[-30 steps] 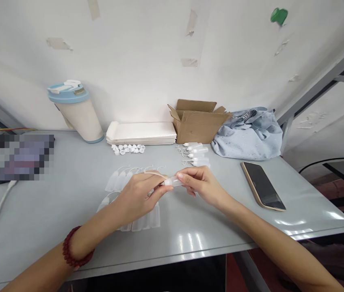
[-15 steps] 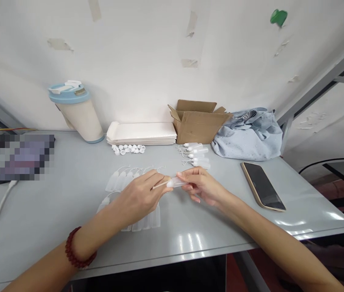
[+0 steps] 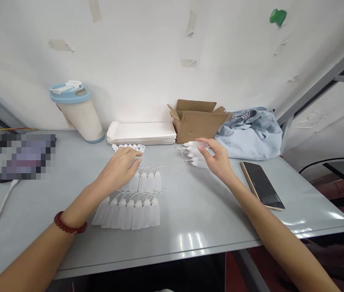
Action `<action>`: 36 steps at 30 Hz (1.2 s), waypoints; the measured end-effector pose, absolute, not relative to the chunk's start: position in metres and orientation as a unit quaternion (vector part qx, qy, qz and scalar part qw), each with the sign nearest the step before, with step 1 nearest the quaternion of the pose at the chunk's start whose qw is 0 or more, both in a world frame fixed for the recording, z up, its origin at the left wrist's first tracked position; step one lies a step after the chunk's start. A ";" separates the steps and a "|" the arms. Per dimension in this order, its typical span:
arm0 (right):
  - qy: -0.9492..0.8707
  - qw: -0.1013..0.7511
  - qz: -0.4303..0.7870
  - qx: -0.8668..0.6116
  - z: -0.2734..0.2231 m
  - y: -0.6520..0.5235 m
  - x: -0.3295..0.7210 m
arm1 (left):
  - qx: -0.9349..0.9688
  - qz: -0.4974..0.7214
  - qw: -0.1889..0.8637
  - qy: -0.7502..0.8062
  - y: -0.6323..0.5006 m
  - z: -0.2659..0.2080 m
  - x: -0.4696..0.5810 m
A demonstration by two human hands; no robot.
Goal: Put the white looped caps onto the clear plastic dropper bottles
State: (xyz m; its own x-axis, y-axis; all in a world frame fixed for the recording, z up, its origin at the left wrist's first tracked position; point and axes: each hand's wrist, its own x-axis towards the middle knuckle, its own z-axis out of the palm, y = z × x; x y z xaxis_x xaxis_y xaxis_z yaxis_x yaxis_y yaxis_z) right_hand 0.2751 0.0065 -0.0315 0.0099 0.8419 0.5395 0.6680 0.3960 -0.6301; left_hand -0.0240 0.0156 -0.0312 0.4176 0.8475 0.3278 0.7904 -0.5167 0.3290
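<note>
My left hand [image 3: 119,169] hovers by the small white caps [image 3: 129,147], its thumb and forefinger apart; it covers part of the caps and of the back row of bottles. Translucent plastic dropper bottles with thin white tails lie in two rows, the back row [image 3: 149,181] and the front row [image 3: 129,213]. At the right, my right hand [image 3: 216,157] reaches over a small pile of similar bottles [image 3: 193,155]. Its thumb and forefinger are apart around the body of the rearmost bottle [image 3: 193,144]; a firm grip is not visible.
Along the wall stand a blue-lidded tumbler [image 3: 78,115], a stack of white envelopes [image 3: 144,133], an open cardboard box [image 3: 200,126] and a light blue cloth bag [image 3: 251,136]. A phone [image 3: 262,184] lies right; a pixelated device [image 3: 27,157] with a white cable lies left.
The hands have moved apart and no longer hold a bottle between them. My left hand went back and left toward the caps, my right hand back and right to the bottle pile.
</note>
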 end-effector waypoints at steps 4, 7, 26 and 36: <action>-0.665 0.467 0.083 -0.577 -0.046 0.029 0.301 | 0.824 0.211 0.070 0.521 0.030 -0.041 -0.036; -0.649 0.467 0.094 -0.593 -0.056 0.039 0.311 | 0.826 0.191 0.048 0.529 0.038 -0.049 -0.043; -0.702 0.411 0.118 -0.569 -0.068 0.046 0.309 | 0.863 0.127 0.044 0.487 0.043 -0.055 -0.042; -0.650 0.457 0.074 -0.603 -0.071 0.048 0.309 | 0.858 0.125 0.053 0.495 0.043 -0.056 -0.043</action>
State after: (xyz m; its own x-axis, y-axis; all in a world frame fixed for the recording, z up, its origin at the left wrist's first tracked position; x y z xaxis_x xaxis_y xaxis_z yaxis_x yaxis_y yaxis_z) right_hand 0.3090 0.0481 -0.0705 0.1448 0.8511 0.5047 0.7151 0.2625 -0.6479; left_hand -0.0431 0.0433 -0.0564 0.4790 0.8628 0.1618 0.8363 -0.5045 0.2146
